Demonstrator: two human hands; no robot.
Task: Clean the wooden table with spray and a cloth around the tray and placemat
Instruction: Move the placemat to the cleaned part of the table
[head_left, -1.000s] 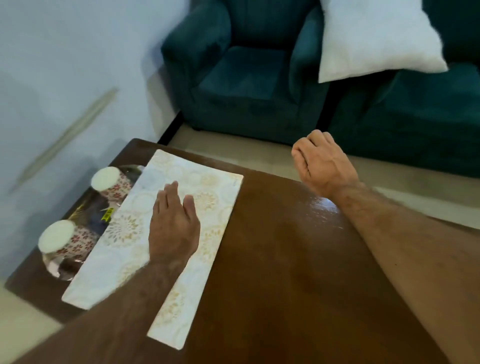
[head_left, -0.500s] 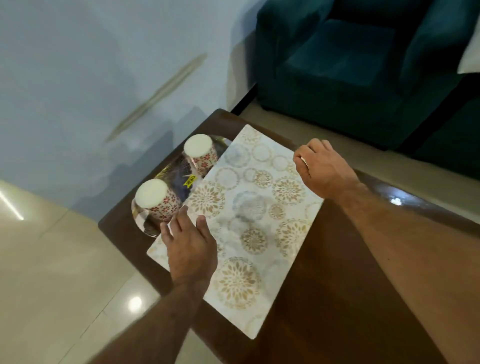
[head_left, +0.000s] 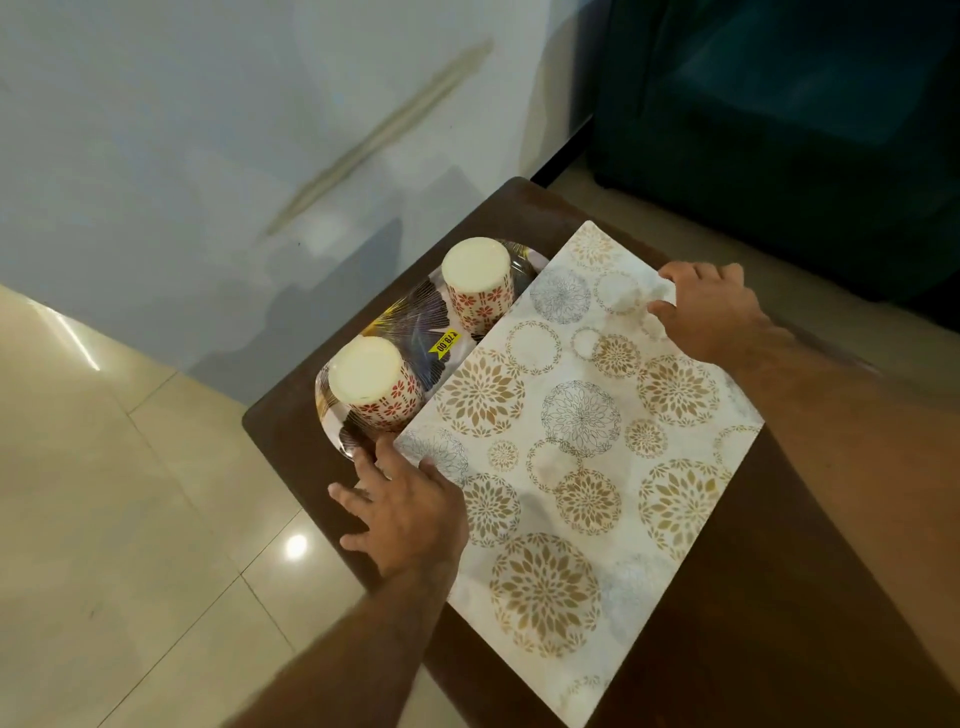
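A dark brown wooden worktop (head_left: 779, 597) carries a pale rectangular placemat (head_left: 582, 415) printed with gold and grey floral roundels; its long axis runs from the far corner near the wall down toward the near right, and its near corner reaches the lower edge of the view. Along the placemat's left long edge, and partly tucked beneath it, lies a glossy oval tray (head_left: 332, 431) with a dark feather-like pattern and a yellow price sticker (head_left: 448, 343); the tray's long axis runs parallel to the placemat. Two cups, white with red flower motifs, stand upside down on the tray, one farther (head_left: 478, 283) and one nearer (head_left: 371, 382). The left hand (head_left: 410, 514) lies flat with its fingers spread at the placemat's near-left corner, the fingertips touching the tray's rim, its grip released. The right hand (head_left: 711, 312) rests on the placemat's far edge with its fingers curled over it; whether they pinch the mat cannot be told. A teal sofa (head_left: 779, 130) stands beyond the worktop, cut off by the frame, and beige floor tiles (head_left: 130, 493) lie to the left. Much of the tray's right side is hidden under the placemat.
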